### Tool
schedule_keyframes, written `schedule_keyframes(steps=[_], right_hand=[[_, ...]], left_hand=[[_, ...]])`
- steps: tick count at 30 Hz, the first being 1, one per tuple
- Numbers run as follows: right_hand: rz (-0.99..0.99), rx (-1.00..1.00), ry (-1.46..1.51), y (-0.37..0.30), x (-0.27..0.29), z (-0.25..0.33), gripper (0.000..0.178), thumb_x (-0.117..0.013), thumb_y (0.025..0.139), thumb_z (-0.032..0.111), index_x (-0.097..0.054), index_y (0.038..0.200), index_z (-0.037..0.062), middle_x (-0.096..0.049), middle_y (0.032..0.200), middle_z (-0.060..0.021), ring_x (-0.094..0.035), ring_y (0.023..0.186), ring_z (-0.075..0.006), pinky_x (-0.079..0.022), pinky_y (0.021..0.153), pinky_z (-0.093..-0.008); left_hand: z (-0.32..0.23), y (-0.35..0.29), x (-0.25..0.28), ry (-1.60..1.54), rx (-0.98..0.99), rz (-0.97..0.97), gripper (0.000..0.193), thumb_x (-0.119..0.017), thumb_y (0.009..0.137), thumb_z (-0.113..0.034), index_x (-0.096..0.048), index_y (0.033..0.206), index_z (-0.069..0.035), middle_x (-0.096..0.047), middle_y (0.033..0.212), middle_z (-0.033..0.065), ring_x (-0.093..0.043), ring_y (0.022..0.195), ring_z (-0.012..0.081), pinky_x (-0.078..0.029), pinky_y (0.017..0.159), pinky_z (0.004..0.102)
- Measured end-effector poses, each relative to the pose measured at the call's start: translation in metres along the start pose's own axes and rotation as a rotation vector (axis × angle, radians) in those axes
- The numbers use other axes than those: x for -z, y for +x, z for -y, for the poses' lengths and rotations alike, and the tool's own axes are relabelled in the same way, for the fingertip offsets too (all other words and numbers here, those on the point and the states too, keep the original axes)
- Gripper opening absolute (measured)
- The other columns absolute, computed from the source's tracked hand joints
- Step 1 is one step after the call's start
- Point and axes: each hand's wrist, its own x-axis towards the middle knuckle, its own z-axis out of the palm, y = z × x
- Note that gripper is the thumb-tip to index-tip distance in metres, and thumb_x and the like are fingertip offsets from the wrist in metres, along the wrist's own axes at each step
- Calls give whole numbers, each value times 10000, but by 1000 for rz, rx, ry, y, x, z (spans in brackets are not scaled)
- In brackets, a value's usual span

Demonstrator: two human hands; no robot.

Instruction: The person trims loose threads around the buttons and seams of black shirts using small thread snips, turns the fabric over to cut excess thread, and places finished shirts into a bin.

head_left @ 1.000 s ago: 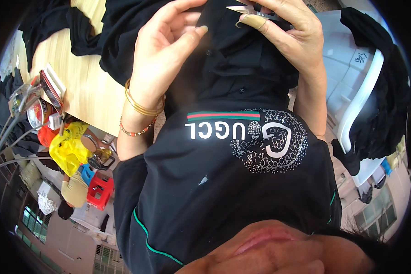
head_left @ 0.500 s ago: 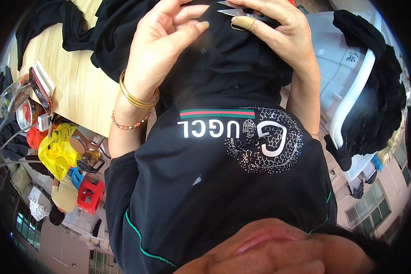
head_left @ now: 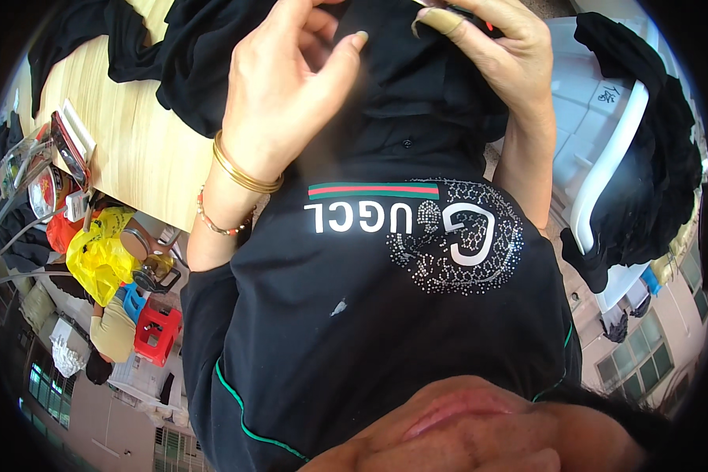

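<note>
Black cloth lies across my lap and reaches up under both hands. My left hand, with gold bangles and a beaded bracelet at the wrist, is curled at the cloth, which shows between its thumb and bent fingers. Its fingertips are partly cut off by the upper edge. To the right, my right hand is closed round small metal thread snips, mostly out of the frame now; the earlier frame shows their pointed blades. A yellowish wrap covers the right thumb.
A light wooden table at the left carries more black cloth. Beside it are a yellow plastic bag, a glass jug and a red stool. On the right, black garments hang over a white plastic bin's rim.
Both hands have moved slightly, the right one up and to the right, carrying the snips' blades almost out of the frame. My left hand has turned, with its fingers more bent.
</note>
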Motion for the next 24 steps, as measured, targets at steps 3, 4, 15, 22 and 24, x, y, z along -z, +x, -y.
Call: schedule_keyframes(steps=[3, 4, 15, 22, 24], right_hand=[[-45, -35, 21, -6, 5, 4, 260, -738, 850, -72, -745, 1108, -44, -697, 944, -104, -673, 803, -148, -519, 710, -239], [-39, -30, 29, -8, 3, 2, 260, -738, 850, -72, -745, 1108, -44, -697, 944, -104, -673, 803, -148, -519, 710, -239], [299, 12, 25, -23, -3, 22, 319, -770, 839, 11, -730, 1154, -7, -670, 932, -70, -644, 811, -131, -498, 706, -241], [413, 36, 55, -41, -13, 30, 371, -785, 787, 69, -752, 1155, 103, -670, 988, -71, -683, 864, -223, -534, 750, -306], [457, 4, 145, -43, -18, 35, 365, -797, 789, 76, -753, 1151, 84, -674, 964, -62, -680, 833, -220, -535, 741, -310]], left_hand=[[-9, 1, 3, 188, 64, 31, 288, -782, 894, -193, -668, 1081, -7, -623, 718, 14, -521, 608, 34, -395, 539, 201], [-10, 0, 5, 272, 122, 79, 284, -784, 893, -224, -672, 1015, 7, -599, 649, 12, -507, 576, 36, -374, 520, 208], [2, -17, 17, -128, 263, 160, 209, -703, 961, -159, -679, 1080, 10, -711, 780, 31, -686, 647, 77, -472, 510, 175], [31, -37, 29, -487, 180, 31, 229, -654, 1000, -124, -672, 1186, 8, -743, 984, 105, -766, 830, 215, -626, 664, 289], [35, -39, 27, -762, 181, -52, 220, -635, 1004, -100, -665, 1203, -11, -746, 1005, 114, -762, 873, 226, -643, 716, 353]])
